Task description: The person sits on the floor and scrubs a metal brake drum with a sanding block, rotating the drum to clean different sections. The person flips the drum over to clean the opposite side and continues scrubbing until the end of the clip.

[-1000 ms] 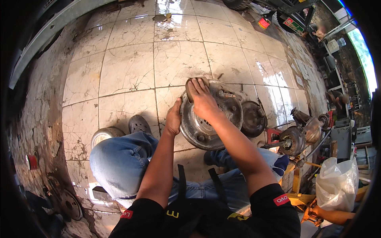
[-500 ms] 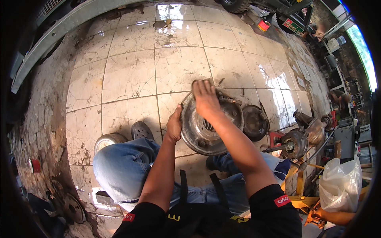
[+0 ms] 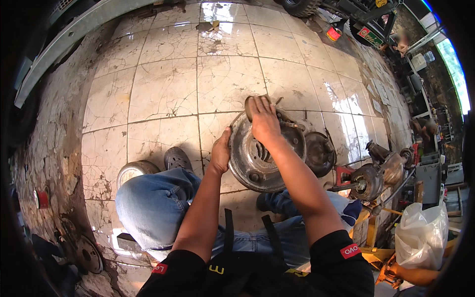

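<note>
A large round metal brake backing plate (image 3: 242, 166), worn and grimy, rests near my feet with an opening at its middle. My left hand (image 3: 221, 152) is closed around its left rim, thumb up along the edge. On the plate's far edge, my right hand (image 3: 264, 121) presses a curved brownish piece (image 3: 249, 105) with its fingers together. That piece is mostly under the fingers, so its kind is unclear. Small metal fittings (image 3: 296, 124) stick out at the plate's upper right, partly behind my right hand. A smaller dark round plate (image 3: 319, 154) lies against the right side.
Cracked, glossy tiles (image 3: 163, 89) cover the floor. To the right stand an axle assembly (image 3: 368, 180), a yellow metal frame (image 3: 373, 232) and a clear plastic bag (image 3: 420, 235). A round can (image 3: 133, 173) sits by my left knee. A metal beam (image 3: 74, 44) crosses the upper left.
My right hand has shifted slightly to the right along the plate's far edge, and more of the brownish piece shows. My left hand keeps its hold on the rim.
</note>
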### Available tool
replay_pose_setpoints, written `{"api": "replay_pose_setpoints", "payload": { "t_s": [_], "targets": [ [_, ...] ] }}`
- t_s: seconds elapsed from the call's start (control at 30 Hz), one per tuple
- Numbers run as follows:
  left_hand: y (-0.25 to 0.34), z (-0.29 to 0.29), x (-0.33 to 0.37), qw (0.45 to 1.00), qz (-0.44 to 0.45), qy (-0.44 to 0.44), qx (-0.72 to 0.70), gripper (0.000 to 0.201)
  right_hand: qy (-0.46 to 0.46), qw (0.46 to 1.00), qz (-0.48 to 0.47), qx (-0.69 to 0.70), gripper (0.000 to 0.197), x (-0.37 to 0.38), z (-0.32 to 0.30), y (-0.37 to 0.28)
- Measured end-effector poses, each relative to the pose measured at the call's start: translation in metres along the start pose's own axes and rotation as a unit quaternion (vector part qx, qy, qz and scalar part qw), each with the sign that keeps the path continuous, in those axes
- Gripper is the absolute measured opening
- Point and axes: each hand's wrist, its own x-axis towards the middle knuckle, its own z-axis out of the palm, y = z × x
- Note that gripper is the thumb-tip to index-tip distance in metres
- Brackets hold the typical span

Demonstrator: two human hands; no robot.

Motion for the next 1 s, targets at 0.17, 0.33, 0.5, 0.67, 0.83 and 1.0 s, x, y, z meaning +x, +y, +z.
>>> {"api": "replay_pose_setpoints", "payload": {
  "t_s": [0.17,0.33,0.5,0.67,0.83,1.0],
  "targets": [
    [0.000,-0.001,0.001,0.999,-0.008,0.001,-0.033,0.065,-0.022,0.991,-0.127,0.026,0.069,-0.010,0.000,-0.012],
    [0.002,0.005,-0.001,1.000,0.008,0.002,-0.007,0.066,0.002,0.999,-0.034,0.019,0.069,0.005,-0.001,-0.001],
    [-0.019,-0.018,0.018,0.999,0.029,-0.011,-0.011,0.068,-0.017,0.990,-0.136,-0.015,0.061,0.007,0.003,-0.008],
    [0.001,0.004,-0.001,1.000,0.018,0.013,-0.001,0.066,-0.018,0.995,-0.074,-0.063,0.060,0.007,-0.003,-0.015],
    [0.003,0.001,0.001,1.000,-0.019,-0.013,-0.001,0.065,-0.052,0.997,-0.048,0.014,0.071,0.012,-0.011,-0.005],
    [0.009,0.009,-0.007,1.000,0.002,0.011,-0.013,0.066,-0.045,0.995,-0.079,-0.031,0.071,0.000,-0.005,-0.018]
  ]
}}
